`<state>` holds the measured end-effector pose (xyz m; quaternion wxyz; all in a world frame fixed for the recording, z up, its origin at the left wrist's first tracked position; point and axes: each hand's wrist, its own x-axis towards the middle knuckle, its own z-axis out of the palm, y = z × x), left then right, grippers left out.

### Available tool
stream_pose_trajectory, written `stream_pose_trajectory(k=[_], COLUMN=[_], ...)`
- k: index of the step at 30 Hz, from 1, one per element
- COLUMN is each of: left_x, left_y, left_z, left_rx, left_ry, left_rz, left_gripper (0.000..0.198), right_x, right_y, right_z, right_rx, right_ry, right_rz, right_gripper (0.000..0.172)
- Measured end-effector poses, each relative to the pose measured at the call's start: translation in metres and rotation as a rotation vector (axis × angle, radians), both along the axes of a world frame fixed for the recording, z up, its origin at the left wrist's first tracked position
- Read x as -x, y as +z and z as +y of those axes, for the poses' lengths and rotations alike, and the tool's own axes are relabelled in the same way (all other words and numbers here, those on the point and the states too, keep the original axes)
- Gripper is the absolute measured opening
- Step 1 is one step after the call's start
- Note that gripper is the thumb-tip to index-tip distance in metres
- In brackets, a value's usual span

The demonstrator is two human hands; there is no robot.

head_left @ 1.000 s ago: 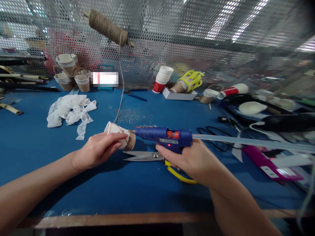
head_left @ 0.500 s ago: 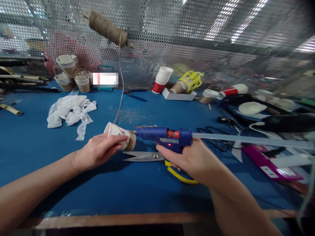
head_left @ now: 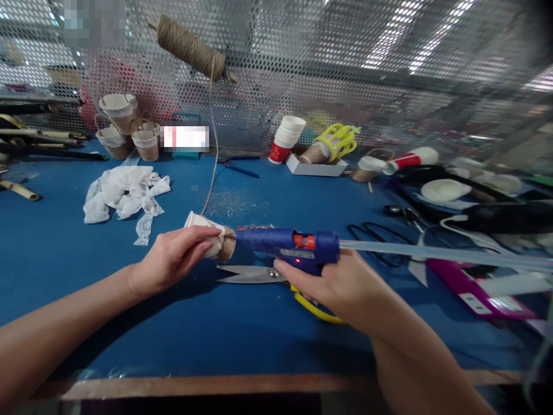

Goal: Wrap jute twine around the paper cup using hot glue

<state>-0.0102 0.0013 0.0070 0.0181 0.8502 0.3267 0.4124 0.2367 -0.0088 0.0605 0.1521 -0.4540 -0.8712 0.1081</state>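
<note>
My left hand (head_left: 173, 258) grips a small white paper cup (head_left: 206, 231) lying on its side, its base end wound with brown twine. A strand of twine runs up from the cup to a spool (head_left: 190, 49) hung on the mesh wall. My right hand (head_left: 341, 285) is closed round the grip of a blue hot glue gun (head_left: 289, 245). Its nozzle touches the twine-wrapped end of the cup. A clear glue stick (head_left: 432, 252) juts out of the gun's back to the right.
Scissors with yellow handles (head_left: 263, 275) lie on the blue table (head_left: 242, 328) under the gun. White lace (head_left: 125, 193) sits at the left. Twine-wrapped cups (head_left: 125, 124) and stacked paper cups (head_left: 287, 137) stand at the back. Black scissors (head_left: 380, 237) and a magenta tool (head_left: 470, 279) lie at the right.
Both hands stay almost still. The cup has turned slightly in my left hand, with the fingers covering more of it, and the glue gun nozzle stays at its wrapped end.
</note>
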Motion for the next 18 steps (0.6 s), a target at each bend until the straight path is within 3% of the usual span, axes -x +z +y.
stream_pose_trajectory(k=[8,18], left_x=[0.0006,0.0002], left_y=[-0.0023,-0.0018], left_z=[0.0012,0.0027], left_rx=[0.011,-0.005], left_ry=[0.016,0.037], left_rz=[-0.015,-0.004], left_gripper=[0.019,0.019], right_x=[-0.0067,-0.0065], right_y=[-0.0005,0.0008], right_z=[0.0015,0.0016], right_rx=[-0.275,-0.424], right_ry=[0.209,0.32], right_rz=[-0.16,-0.189], right_gripper=[0.034,0.045])
